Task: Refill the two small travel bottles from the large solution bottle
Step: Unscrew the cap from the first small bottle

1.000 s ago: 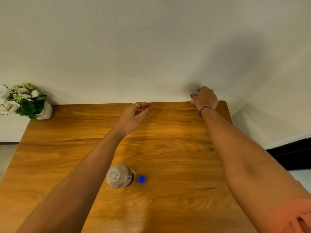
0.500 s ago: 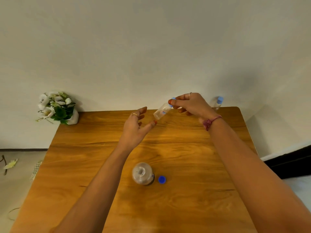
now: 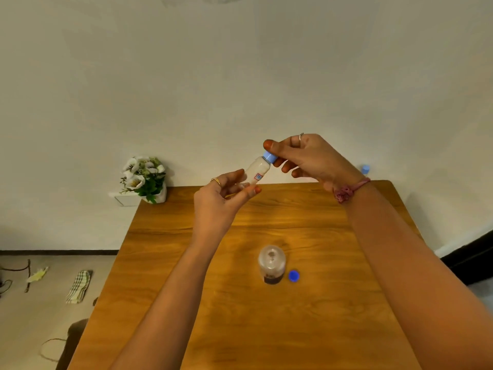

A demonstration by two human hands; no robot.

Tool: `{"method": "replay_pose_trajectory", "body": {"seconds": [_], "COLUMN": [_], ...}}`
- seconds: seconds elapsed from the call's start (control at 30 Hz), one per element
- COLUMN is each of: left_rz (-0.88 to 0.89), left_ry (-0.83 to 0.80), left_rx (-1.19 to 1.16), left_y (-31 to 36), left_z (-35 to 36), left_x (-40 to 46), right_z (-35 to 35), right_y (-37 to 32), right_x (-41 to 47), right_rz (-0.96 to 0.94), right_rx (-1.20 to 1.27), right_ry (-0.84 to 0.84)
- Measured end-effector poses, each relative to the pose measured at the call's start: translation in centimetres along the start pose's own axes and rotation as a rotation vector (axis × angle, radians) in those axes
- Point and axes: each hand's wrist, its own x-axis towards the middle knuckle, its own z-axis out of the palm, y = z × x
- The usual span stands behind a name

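A small clear travel bottle [image 3: 256, 170] with a light blue cap [image 3: 269, 157] is held tilted in the air above the far part of the wooden table [image 3: 266, 316]. My left hand [image 3: 221, 202] grips its lower body. My right hand [image 3: 306, 158] pinches the cap. The second small travel bottle [image 3: 365, 169] with a blue cap stands at the table's far right corner, partly hidden behind my right wrist. The large solution bottle [image 3: 271, 264] stands uncapped at the table's middle, and its dark blue cap [image 3: 293, 276] lies just to its right.
A white pot of white flowers [image 3: 145, 178] stands at the table's far left corner against the wall. On the floor to the left lie a checked cloth [image 3: 79, 286] and some cords. A dark strip runs along the floor at the right.
My right hand lifted a small bottle from the far right corner and brought it toward the middle. My left hand rose and took hold of the bottle's body.
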Motion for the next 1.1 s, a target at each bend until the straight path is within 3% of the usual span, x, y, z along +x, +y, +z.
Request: {"method": "replay_pose_trajectory", "body": {"seconds": [0.2, 0.47, 0.63, 0.77, 0.93, 1.1], "left_rz": [0.027, -0.054, -0.115, -0.113, -0.089, -0.107], "left_ry": [-0.044, -0.105, -0.178, -0.155, -0.128, -0.112], "left_rx": [0.174, 0.052, -0.158, -0.19, -0.178, -0.207], "left_y": [1.2, 1.3, 1.9, 2.2, 2.8, 3.1], "left_z": [-2.4, -4.2, -4.6, -4.5, -3.4, -2.5], "left_x": [-1.7, -3.6, -5.0, -5.5, -6.1, -6.8], "right_z": [2.2, 3.9, 2.9, 0.8, 0.5, -1.1], "right_y": [-2.8, -3.9, -4.8, -6.7, -8.2, -8.9], "right_x": [-1.7, -4.0, -4.9, -5.8, -6.0, -6.3], "right_rz": [-0.127, -0.248, -0.294, -0.249, -0.191, -0.251], "right_rx": [-0.149, -0.337, -0.209, -0.347, -0.628, -0.606], "right_ry": [0.038, 0.055, -0.136, -0.314, -0.198, -0.388]}}
